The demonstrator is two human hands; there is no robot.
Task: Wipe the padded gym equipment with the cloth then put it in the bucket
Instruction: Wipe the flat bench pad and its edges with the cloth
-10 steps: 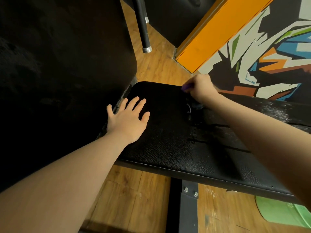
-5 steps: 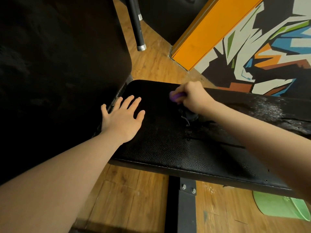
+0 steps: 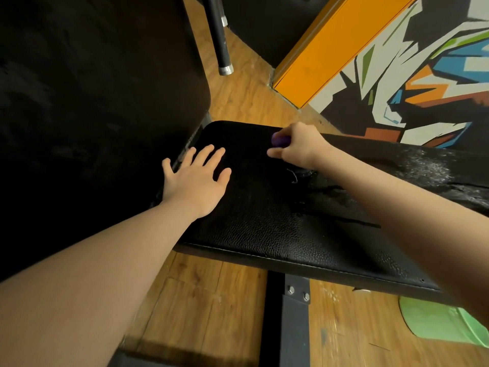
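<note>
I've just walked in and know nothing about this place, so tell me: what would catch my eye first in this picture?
Probably the two bare arms reaching onto the black padded bench in the middle: the left hand lies flat on it, while the right hand grips something purple near the far edge. Next, the bright graffiti wall at upper right beside an orange panel, and a green bucket on the wooden floor at lower right.
</note>
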